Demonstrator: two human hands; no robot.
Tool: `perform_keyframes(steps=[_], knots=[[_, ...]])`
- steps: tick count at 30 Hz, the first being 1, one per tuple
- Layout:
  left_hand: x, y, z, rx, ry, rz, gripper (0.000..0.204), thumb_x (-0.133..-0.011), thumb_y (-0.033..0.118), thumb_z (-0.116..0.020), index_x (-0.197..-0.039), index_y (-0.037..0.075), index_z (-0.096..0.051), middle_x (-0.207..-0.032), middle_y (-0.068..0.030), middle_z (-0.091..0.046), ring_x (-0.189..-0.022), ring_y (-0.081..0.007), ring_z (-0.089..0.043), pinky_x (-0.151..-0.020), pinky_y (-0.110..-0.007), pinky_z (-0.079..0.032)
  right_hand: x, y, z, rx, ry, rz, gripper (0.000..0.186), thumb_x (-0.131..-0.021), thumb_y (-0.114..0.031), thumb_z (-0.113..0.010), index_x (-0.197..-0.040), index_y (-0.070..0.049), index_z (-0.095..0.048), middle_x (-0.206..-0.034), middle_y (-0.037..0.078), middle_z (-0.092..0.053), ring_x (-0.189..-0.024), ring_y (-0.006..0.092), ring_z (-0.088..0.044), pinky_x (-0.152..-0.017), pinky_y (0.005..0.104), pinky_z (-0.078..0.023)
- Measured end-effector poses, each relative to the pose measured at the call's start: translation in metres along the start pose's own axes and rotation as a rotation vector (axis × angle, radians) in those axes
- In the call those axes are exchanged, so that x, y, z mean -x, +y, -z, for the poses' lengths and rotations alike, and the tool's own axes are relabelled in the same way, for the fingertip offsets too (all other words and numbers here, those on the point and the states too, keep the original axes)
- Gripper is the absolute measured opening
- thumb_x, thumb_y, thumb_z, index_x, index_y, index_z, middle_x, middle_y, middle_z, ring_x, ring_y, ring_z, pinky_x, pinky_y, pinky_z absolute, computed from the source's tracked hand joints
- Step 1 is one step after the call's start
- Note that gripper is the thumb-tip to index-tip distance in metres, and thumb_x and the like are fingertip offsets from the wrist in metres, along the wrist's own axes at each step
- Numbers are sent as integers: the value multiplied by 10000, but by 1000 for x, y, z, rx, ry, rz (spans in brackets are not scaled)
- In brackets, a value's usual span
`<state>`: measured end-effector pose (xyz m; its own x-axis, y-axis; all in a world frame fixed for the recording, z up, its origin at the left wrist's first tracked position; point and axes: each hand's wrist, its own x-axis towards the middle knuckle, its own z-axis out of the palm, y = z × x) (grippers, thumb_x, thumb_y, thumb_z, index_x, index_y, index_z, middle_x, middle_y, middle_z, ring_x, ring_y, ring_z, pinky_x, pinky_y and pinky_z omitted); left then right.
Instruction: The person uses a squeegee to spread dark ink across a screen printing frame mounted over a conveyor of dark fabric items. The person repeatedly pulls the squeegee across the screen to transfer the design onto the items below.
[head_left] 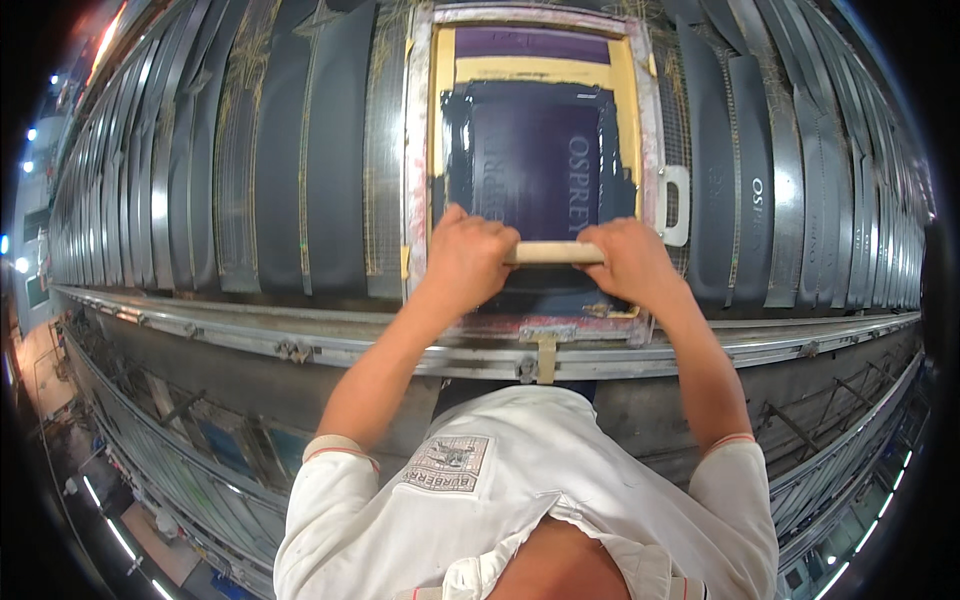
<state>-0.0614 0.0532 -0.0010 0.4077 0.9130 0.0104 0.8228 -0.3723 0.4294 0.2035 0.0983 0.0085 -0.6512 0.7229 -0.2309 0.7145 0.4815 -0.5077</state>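
Observation:
A screen printing frame (pixel 421 130) lies in front of me on a long bench. Its pale border is stained and edged inside with yellow tape (pixel 530 69). Dark, glossy ink (pixel 620 160) rings the purple-blue mesh (pixel 530 140), where faint lettering shows. Across the near part of the mesh is a squeegee with a pale wooden handle (pixel 553 253). My left hand (pixel 468 258) is closed round its left end and my right hand (pixel 633 262) round its right end. The squeegee's blade is hidden beneath the handle and hands.
Rows of dark grey panels (pixel 335 160) lie to both sides of the frame, some with pale lettering. A white handle-shaped piece (pixel 677 205) sits at the frame's right edge. A metal rail (pixel 740 357) with clamps runs along the bench front, between the bench and my body.

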Motion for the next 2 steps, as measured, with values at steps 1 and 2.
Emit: perform_keyframes(steps=[1,2], knots=[[-8,-6,6,-25,-34,2,240,-691,190,-878,-869,116,-736,-783,-46,-709,-770,-268,-670,-776,-429,-418,-12,5,6,13,-11,21,185,-774,-201,-804,-889,-95,-705,-832,129,-721,-844,347,-689,-813,451,-526],[-23,-17,11,-44,-58,19,235,-719,205,-868,-892,113,-739,-809,-58,-727,-803,-292,-682,-814,-449,-432,-31,11,13,-14,-38,-43,217,-774,-224,-814,-898,-80,-708,-844,154,-724,-902,346,-711,-870,435,-544]])
